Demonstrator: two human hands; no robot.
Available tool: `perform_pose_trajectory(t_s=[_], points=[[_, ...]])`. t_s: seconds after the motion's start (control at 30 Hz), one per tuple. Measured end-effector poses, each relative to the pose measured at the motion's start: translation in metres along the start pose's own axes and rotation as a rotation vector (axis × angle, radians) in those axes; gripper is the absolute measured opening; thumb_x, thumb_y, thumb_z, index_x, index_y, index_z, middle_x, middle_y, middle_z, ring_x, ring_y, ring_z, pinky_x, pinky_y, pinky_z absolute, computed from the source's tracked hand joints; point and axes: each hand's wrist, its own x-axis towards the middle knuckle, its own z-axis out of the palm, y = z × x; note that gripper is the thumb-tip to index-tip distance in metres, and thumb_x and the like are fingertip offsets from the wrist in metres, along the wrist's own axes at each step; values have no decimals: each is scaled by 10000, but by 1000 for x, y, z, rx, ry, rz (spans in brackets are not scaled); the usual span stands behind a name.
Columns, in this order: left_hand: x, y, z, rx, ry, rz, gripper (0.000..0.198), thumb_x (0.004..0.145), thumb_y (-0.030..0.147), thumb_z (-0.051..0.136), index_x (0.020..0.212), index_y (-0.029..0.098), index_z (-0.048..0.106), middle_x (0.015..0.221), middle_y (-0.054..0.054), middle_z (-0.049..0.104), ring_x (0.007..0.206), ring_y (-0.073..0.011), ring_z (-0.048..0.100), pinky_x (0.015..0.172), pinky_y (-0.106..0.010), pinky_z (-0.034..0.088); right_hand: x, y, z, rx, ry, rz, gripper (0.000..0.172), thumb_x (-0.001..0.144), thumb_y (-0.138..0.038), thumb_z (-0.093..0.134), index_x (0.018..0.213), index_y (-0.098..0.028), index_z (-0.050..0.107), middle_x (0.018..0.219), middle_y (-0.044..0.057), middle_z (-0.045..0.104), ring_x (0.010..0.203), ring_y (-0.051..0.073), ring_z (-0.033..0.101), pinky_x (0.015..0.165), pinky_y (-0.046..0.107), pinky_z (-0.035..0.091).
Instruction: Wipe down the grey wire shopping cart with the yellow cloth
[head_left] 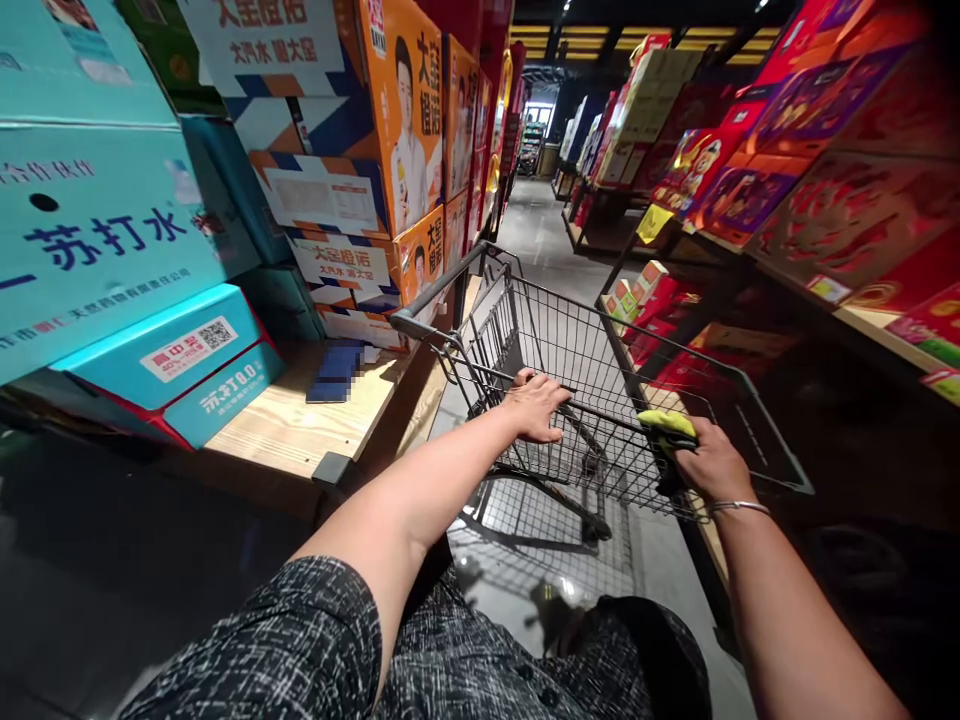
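A black wire shopping cart (pixel 600 335) stands sideways in the aisle, its handle towards the left. My left hand (pixel 534 405) lies over the near top rail of the basket with its fingers stretched out. At the right part of that rail, my right hand (pixel 712 458) is closed round a bunched yellow cloth (pixel 666 424) with dark parts, pressed against the cart. My right palm faces away, so how the fingers wrap is partly hidden. The visible part of the basket holds no goods.
On the left, a wooden shelf (pixel 300 430) bears turquoise cartons (pixel 217 360), stacked orange drink boxes (pixel 409 130) and a dark blue flat item (pixel 334 372). Red gift boxes (pixel 885 190) fill the right shelves, with a yellow tag (pixel 654 223) at the edge. The aisle floor (pixel 536 215) runs ahead.
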Motion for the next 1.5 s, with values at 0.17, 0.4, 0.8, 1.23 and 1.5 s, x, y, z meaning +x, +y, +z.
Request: perform_pose_trajectory(t_s=[0.17, 0.4, 0.8, 1.23, 1.5], points=[[1, 8, 1, 10, -15, 15, 748, 813, 577, 612, 1460, 217, 506, 1377, -118, 566, 1337, -319, 417, 1198, -529, 172, -14, 9, -6, -23, 41, 9, 434, 663, -314, 579, 1080, -249, 685, 935, 82, 639, 856, 289, 623, 722, 406, 493], [12, 2, 4, 1, -10, 53, 616, 828, 542, 611, 1381, 276, 564, 1365, -76, 582, 1349, -289, 419, 1196, -499, 194, -36, 2, -5, -94, 116, 45, 498, 681, -300, 540, 1156, -247, 680, 947, 90, 605, 823, 280, 596, 726, 417, 480], [44, 10, 1, 43, -36, -104, 639, 844, 484, 638, 1424, 233, 548, 1438, -100, 558, 1409, -342, 395, 1249, -601, 109, -41, -75, 37, -169, 157, -132, 638, 693, -116, 516, 1309, -253, 610, 1126, 111, 577, 993, 282, 528, 871, 435, 453], [48, 7, 13, -53, -141, -133, 804, 837, 197, 669, 1548, 396, 353, 1696, -29, 229, 1583, -287, 89, 1177, -700, 250, -84, -24, -19, -341, 2, -238, 588, 702, -98, 569, 1238, -325, 655, 1239, 38, 631, 1018, 240, 610, 805, 364, 439], [40, 1, 10, -31, -94, -120, 743, 841, 169, 669, 1500, 399, 413, 1671, -41, 299, 1576, -279, 162, 1190, -665, 238, -144, 3, -43, -371, 55, -162, 653, 648, -41, 565, 1236, -309, 656, 1298, 64, 606, 1049, 277, 587, 873, 423, 494]])
